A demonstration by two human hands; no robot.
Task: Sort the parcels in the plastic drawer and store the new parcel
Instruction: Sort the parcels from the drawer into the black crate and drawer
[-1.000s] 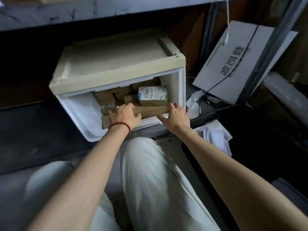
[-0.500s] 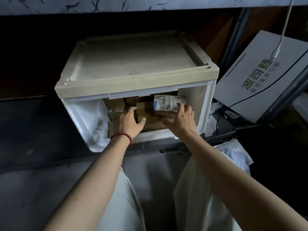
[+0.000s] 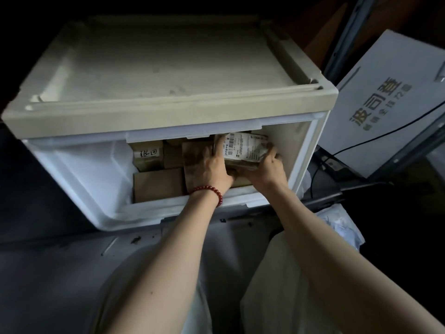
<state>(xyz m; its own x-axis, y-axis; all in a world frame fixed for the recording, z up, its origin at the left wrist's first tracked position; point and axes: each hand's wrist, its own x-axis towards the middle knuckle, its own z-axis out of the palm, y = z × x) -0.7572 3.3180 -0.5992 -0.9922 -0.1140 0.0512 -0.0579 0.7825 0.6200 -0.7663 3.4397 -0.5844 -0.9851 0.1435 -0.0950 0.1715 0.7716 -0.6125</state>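
- Parcel [image 3: 243,147] with a white barcode label lies at the far right inside the drawer [image 3: 84,169], on top of brown boxes [image 3: 157,186].
- Left hand [image 3: 212,165] holds the parcel's left edge with its fingers curled round it; a red bead bracelet [image 3: 209,189] circles the wrist.
- Right hand [image 3: 267,167] grips the near right corner, fingers wrapped under.
- One far box [image 3: 148,154] at the left bears a handwritten label.
- White printed carton [image 3: 390,112] leans just right of the drawer.

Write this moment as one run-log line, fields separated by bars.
step: sorting | left hand: grips labelled parcel | right hand: grips labelled parcel | place: inside plastic drawer
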